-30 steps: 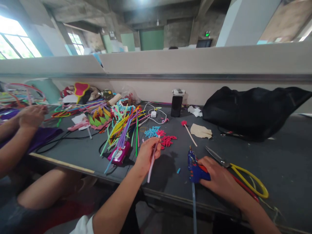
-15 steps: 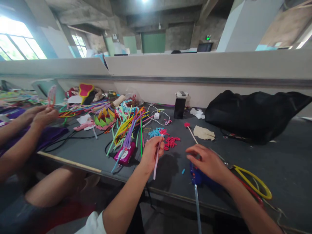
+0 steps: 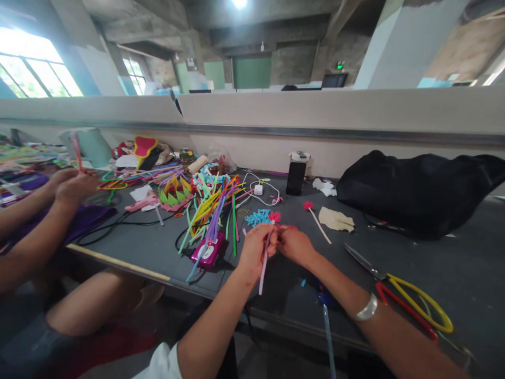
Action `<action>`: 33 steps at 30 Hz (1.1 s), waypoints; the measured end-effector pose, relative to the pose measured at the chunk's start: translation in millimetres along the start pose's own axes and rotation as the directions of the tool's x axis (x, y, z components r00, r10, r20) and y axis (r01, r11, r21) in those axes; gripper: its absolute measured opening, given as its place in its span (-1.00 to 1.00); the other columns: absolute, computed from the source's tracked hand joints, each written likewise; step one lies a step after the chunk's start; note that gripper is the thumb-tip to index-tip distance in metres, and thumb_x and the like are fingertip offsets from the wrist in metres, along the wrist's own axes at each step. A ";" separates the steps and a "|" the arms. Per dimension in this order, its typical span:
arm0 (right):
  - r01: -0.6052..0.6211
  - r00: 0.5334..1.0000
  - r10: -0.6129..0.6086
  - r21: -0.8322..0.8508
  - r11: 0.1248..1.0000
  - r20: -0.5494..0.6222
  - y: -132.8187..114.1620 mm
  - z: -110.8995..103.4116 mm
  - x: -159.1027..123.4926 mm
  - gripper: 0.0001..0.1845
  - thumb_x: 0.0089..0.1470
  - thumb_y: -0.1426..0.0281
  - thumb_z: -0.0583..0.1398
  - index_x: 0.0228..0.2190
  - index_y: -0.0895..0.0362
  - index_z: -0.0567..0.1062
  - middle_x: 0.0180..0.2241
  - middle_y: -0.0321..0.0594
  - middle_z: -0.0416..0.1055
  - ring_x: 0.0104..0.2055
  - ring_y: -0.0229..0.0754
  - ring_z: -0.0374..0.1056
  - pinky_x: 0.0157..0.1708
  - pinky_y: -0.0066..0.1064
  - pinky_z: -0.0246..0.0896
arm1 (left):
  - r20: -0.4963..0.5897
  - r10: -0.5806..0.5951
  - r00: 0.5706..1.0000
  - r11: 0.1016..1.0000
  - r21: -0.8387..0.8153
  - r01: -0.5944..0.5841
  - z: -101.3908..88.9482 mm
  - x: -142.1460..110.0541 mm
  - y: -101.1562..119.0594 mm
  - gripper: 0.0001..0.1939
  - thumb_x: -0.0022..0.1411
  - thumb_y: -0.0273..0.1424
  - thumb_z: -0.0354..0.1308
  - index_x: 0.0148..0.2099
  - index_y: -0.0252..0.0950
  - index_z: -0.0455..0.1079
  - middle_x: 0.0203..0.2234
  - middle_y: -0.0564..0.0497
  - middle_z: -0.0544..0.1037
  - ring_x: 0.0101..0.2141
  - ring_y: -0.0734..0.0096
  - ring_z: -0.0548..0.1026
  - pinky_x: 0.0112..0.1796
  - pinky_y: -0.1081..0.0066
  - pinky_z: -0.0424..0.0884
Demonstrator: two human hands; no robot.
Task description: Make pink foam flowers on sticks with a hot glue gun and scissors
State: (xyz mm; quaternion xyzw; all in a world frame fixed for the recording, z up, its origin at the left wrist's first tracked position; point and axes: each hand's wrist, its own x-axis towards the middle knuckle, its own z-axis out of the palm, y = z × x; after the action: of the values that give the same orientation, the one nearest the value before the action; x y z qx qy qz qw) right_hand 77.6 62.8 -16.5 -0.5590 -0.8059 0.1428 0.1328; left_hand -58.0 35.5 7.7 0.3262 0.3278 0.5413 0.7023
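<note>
My left hand is closed around a pale pink stick that carries a small red piece at its top. My right hand has come up against it, its fingers pinched at the stick's upper end beside the loose red foam pieces. The blue glue gun lies on the dark table under my right forearm, mostly hidden. Scissors with yellow and red handles lie to the right.
A heap of coloured sticks, a magenta gadget, blue foam pieces, a black bottle, a white charger and a black bag lie on the table. Another person's hands work at the left.
My right hand let go of the blue glue gun and moved left to meet my left hand at the pink stick. The view shifted slightly right.
</note>
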 end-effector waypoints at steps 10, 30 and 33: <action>0.103 0.956 -0.023 0.261 0.960 -0.294 5.9 -26.3 -57.0 -0.80 0.17 0.45 0.10 -0.29 0.06 0.54 -0.26 -0.26 0.51 -0.20 -0.23 0.41 -0.19 -0.41 0.27 | -0.011 -0.041 0.999 0.997 0.065 0.042 13.0 -6.0 -2.5 -0.83 0.05 -0.33 0.21 -0.41 -0.33 0.34 -0.72 0.17 0.34 -0.78 0.68 0.19 -0.72 0.60 0.03; 0.153 0.805 -0.091 0.056 0.987 -0.586 14.0 -44.4 -88.9 -0.84 0.23 0.36 0.10 -0.28 0.05 0.50 -0.27 -0.23 0.52 -0.17 -0.18 0.43 -0.15 -0.34 0.29 | 0.045 -0.159 0.986 0.976 0.160 0.150 37.3 -20.0 -19.5 -0.83 0.03 -0.31 0.22 -0.41 -0.33 0.38 -0.74 0.13 0.38 -0.78 0.67 0.16 -0.73 0.57 -0.03; 0.184 0.793 -0.139 0.016 0.983 -0.593 12.5 -44.0 -89.5 -0.82 0.25 0.40 0.07 -0.24 0.06 0.49 -0.24 -0.22 0.52 -0.14 -0.19 0.42 -0.11 -0.33 0.29 | 0.043 -0.145 0.989 0.976 0.170 0.136 37.0 -20.4 -20.3 -0.83 0.04 -0.31 0.23 -0.42 -0.32 0.38 -0.74 0.13 0.38 -0.77 0.67 0.16 -0.72 0.57 -0.03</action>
State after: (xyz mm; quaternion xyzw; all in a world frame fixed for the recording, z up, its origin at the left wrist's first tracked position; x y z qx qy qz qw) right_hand 135.2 -13.4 14.5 -0.4995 -0.7638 -0.0202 0.4083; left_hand -20.8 7.7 14.6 0.3748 0.3745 0.4517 0.7178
